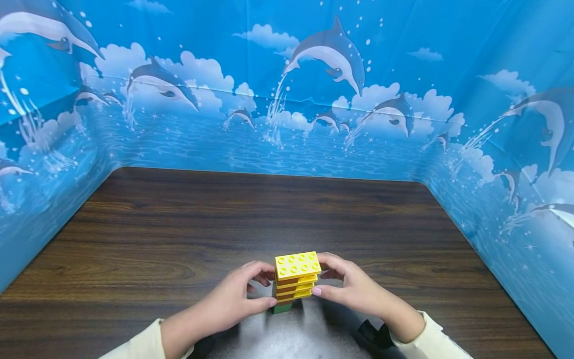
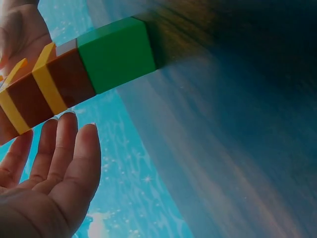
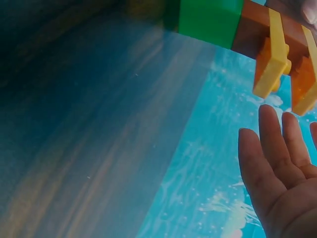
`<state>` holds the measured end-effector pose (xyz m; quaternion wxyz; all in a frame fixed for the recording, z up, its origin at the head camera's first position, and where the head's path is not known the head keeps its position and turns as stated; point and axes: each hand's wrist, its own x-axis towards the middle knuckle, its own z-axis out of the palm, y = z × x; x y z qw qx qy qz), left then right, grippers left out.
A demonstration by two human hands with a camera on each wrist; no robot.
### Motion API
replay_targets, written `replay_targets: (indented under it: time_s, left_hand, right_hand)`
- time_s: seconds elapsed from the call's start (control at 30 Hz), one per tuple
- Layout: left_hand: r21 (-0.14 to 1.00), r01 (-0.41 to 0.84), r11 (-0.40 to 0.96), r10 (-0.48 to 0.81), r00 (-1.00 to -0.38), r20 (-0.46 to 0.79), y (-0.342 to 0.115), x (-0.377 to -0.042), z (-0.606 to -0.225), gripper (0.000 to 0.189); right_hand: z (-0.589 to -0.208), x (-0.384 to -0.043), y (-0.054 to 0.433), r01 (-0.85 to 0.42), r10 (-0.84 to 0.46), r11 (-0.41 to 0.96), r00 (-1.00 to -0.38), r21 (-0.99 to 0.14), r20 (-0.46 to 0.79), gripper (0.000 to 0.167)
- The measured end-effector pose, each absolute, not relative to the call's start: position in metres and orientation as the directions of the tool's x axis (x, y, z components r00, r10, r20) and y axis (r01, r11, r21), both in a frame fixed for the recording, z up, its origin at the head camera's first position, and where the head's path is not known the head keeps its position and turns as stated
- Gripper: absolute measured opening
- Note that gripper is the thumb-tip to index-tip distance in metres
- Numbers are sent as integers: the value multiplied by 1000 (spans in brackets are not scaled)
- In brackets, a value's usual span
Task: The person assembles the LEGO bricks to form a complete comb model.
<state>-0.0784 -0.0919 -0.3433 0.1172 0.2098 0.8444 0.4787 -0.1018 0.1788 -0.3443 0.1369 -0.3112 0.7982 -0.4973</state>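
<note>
A tower of toy building bricks stands near the front of the table. Its green brick (image 1: 282,308) is at the bottom, with brown bricks (image 2: 73,73) and thin yellow plates (image 3: 272,72) layered above. A studded yellow plate (image 1: 298,264) tops it; the yellow layers jut out to the right. My left hand (image 1: 224,301) flanks the tower, thumb tip at its front left edge and relaxed fingers reaching behind. On the other side is my right hand (image 1: 358,286), thumb beside the jutting plates. Its lower fingers extend just short of them in the right wrist view.
The dark wood-grain table (image 1: 251,214) stretches away behind the tower. A blue dolphin-print sheet (image 1: 197,134) walls in the back and both sides. Black straps (image 1: 376,335) sit at the wrists under cream sleeves (image 1: 430,339).
</note>
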Motion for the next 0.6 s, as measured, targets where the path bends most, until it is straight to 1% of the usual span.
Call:
replay_targets:
  time_s: [0.27, 0.5, 0.6]
  left_hand:
    - [883, 189, 429, 470, -882, -40, -90, -82, -349, 40]
    - [897, 174, 407, 474, -879, -44, -90, -84, -351, 41]
    - [904, 157, 398, 477, -877, -58, -90, -85, -351, 41]
  right_hand:
    - [-347, -106, 177, -291, -638, 305, -769, -907, 32, 43]
    - [-353, -111, 178, -262, -679, 210, -733, -942, 53, 45]
    - [-354, -113, 179, -248, -693, 191, -719, -950, 48, 46]
